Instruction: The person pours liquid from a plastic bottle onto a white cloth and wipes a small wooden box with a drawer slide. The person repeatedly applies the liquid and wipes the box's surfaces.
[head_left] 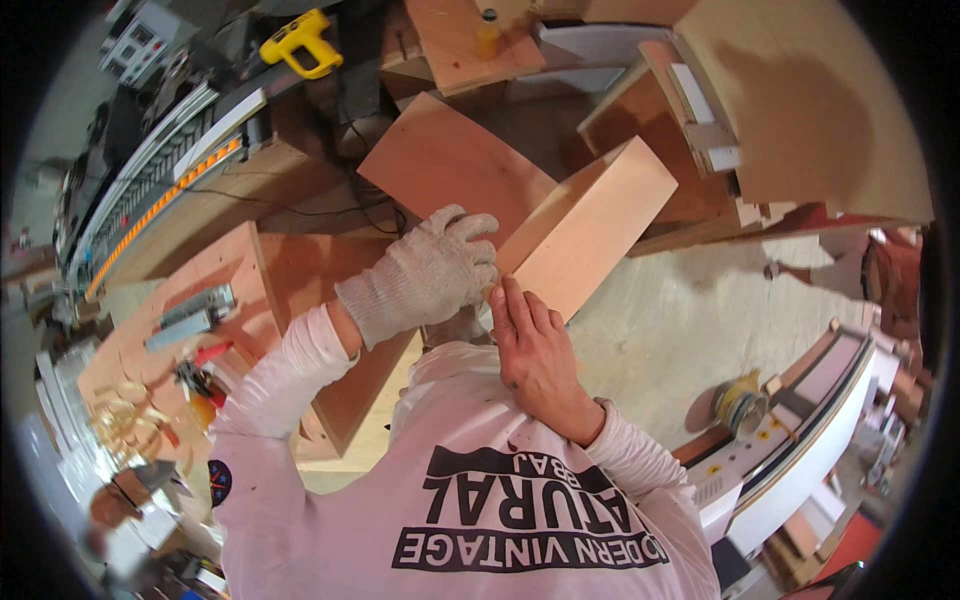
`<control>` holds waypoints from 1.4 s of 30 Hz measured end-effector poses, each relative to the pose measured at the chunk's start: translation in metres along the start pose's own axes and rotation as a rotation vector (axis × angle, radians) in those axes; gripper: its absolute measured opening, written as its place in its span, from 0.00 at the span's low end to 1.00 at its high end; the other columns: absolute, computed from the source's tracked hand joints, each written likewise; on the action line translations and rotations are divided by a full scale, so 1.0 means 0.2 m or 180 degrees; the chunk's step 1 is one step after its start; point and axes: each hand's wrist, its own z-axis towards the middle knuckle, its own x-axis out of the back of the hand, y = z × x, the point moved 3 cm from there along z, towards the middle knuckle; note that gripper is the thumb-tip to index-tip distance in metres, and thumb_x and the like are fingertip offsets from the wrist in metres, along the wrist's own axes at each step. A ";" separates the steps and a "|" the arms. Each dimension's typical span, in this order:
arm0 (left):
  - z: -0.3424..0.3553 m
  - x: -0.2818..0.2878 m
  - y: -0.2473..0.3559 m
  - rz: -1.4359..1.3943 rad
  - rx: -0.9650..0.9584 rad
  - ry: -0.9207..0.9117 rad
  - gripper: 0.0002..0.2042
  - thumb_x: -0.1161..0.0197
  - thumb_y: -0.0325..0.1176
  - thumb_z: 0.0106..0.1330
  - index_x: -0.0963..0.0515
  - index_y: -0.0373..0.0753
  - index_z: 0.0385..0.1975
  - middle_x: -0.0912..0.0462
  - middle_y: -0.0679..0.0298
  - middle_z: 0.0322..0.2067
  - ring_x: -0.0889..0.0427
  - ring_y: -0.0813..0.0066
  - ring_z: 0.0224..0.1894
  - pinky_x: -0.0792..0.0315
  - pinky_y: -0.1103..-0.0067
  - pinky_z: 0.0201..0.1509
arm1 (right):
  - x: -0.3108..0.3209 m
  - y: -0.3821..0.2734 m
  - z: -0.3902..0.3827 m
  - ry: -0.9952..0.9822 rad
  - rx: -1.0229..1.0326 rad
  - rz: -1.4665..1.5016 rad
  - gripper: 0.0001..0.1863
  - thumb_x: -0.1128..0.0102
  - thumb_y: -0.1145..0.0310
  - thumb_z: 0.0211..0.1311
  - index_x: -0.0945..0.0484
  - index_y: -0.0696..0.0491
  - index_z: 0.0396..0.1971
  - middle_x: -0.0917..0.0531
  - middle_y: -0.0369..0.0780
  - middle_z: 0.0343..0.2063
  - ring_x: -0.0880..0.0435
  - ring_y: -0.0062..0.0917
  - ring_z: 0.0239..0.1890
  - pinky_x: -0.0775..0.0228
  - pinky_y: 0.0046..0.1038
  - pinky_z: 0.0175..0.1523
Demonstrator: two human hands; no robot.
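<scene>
On the desk (pixel 200 270) at the far left lay small tools. The gloved left hand (pixel 425 275) curled around the near end of a pale wooden board (pixel 590 225), which angled up to the right over other plywood. The bare right hand (pixel 535 350), fingers pressed together, lay flat against that same end. Judged a steadying step; next would call for firm, even grip.

A grey control unit (pixel 140 40) with small display panels stands at the upper left. Small yellow warning labels (pixel 768 433) sit on the white machine edge (pixel 800 470) at lower right.
</scene>
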 end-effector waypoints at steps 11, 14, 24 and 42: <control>-0.02 -0.01 0.37 0.1180 0.1086 -0.0328 0.19 0.43 0.37 0.69 0.21 0.48 0.59 0.23 0.67 0.62 0.37 0.64 0.75 0.48 0.61 0.79 | 0.11 0.16 -0.54 -0.0089 0.0070 0.0397 0.35 0.34 0.72 0.61 0.35 0.68 0.66 0.31 0.60 0.67 0.29 0.50 0.66 0.31 0.44 0.63; -0.08 -0.10 0.46 0.1410 0.1705 0.0184 0.23 0.45 0.35 0.69 0.26 0.48 0.66 0.28 0.63 0.68 0.39 0.61 0.76 0.51 0.60 0.81 | 0.03 0.38 -0.78 0.0130 -0.0150 0.0974 0.36 0.31 0.73 0.59 0.34 0.64 0.67 0.35 0.59 0.70 0.33 0.51 0.70 0.34 0.45 0.68; 0.11 -0.41 1.00 0.1162 0.1773 0.0664 0.32 0.43 0.42 0.68 0.35 0.41 0.73 0.39 0.54 0.76 0.47 0.56 0.80 0.56 0.60 0.83 | -0.20 0.45 -0.77 0.0877 0.0614 0.2148 0.40 0.34 0.77 0.62 0.41 0.61 0.73 0.32 0.56 0.70 0.33 0.51 0.72 0.39 0.41 0.73; 0.02 -0.52 0.96 0.1400 0.1809 0.1091 0.28 0.48 0.36 0.72 0.35 0.51 0.73 0.36 0.63 0.74 0.40 0.62 0.77 0.50 0.53 0.81 | -0.12 0.35 -0.60 0.0916 0.0807 0.0056 0.22 0.36 0.66 0.60 0.18 0.70 0.46 0.18 0.59 0.52 0.24 0.54 0.63 0.28 0.46 0.66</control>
